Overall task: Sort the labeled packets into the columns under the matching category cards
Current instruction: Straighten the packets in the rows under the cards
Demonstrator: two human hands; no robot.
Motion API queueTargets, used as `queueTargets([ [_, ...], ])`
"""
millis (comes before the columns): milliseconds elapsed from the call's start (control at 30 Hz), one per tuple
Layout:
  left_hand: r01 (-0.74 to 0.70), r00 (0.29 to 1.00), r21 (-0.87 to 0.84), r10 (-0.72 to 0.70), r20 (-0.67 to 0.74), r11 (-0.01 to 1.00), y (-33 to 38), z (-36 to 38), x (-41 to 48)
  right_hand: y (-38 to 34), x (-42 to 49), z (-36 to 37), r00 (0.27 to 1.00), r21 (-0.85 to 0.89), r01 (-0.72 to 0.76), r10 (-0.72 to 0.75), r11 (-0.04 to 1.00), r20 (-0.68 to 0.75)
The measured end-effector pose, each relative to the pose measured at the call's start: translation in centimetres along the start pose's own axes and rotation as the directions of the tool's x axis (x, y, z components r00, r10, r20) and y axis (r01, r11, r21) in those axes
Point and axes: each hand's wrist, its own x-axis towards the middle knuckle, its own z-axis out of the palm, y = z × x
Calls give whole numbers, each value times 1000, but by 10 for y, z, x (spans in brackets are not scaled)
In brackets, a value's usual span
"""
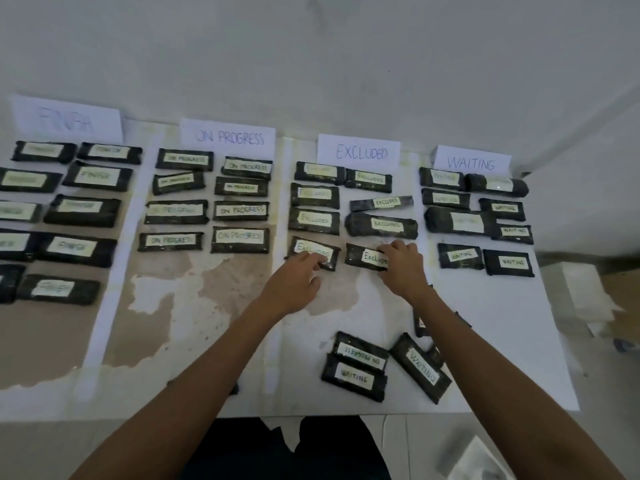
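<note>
A: So, where do the two packets being handled lie?

B: At the bottom of the column under the EXCLUDED card (360,152) — the left EXCLUDED packet (311,249) lies tilted, with the right EXCLUDED packet (363,257) just beside it and a narrow gap between them.

A: And the hands?

B: The left hand (294,284) lays its fingertips on the near edge of the left one, fingers only lightly bent, thumb off the packet. The right hand (403,268) is curled over the right end of the other, covering the end of its label and gripping it.

A: What else is in that column?

B: Six other EXCLUDED packets (315,220) lie above, in two files. To the right is the WAITING card (472,162) with its own column. To the left is the ON PROGRESS card (228,136) over eight packets, then the FINISH card (67,119) toward the far left corner of the worktop (485,341).

A: Anything unsorted?

B: Yes, near the front edge — an ON PROGRESS packet (360,353), upside down, touches a WAITING packet (353,379) in front of it. A tilted WAITING packet (420,368) lies to their right. A hidden packet (419,322) shows partly behind the right forearm (467,341), its label unreadable.
</note>
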Motion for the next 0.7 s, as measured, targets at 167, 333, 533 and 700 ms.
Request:
queueTargets([
  [167, 55, 998, 15, -55, -12, 998, 11, 33, 16, 15, 16, 14, 993, 10, 82, -83, 997, 88],
  [333, 113, 993, 13, -113, -18, 994, 21, 60, 4, 28, 15, 18, 980, 21, 182, -184, 983, 74],
  [533, 168, 986, 2, -168, -11, 986, 29, 77, -19, 31, -7, 10, 960, 63, 274, -277, 960, 41],
  [700, 275, 961, -6, -275, -3, 961, 32, 92, -45, 14, -51, 15, 915, 215, 337, -373, 916, 153],
])
